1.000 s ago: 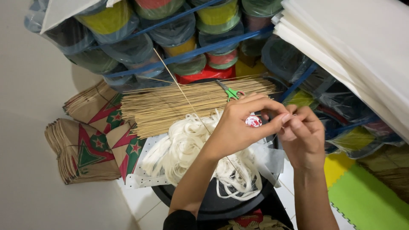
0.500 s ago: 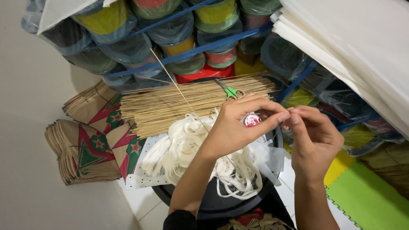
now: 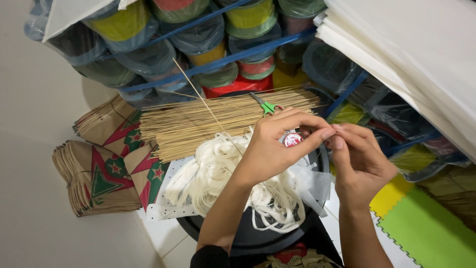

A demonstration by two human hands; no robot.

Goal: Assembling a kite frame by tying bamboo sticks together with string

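My left hand (image 3: 275, 146) is curled around a small red and white round roll (image 3: 292, 139), above a black round tray (image 3: 248, 238). My right hand (image 3: 359, 161) has its thumb and forefinger pinched together, touching the left hand's fingertips. What sits in that pinch is too small to see. A thin bamboo stick (image 3: 203, 101) slants from the upper left and passes under my left wrist. A heap of white cord strips (image 3: 208, 173) lies on the tray under my left forearm.
A bundle of bamboo sticks (image 3: 198, 124) lies behind the tray, with green-handled scissors (image 3: 267, 106) on it. Stacks of brown printed paper pieces (image 3: 96, 178) sit at the left. Wrapped coloured rolls (image 3: 198, 39) are piled at the back. White sheets (image 3: 411, 59) and foam mats (image 3: 426, 233) are on the right.
My right hand has shifted slightly to the right, so the hands overlap less and now meet only at the fingertips. The roll and the stick have barely moved.
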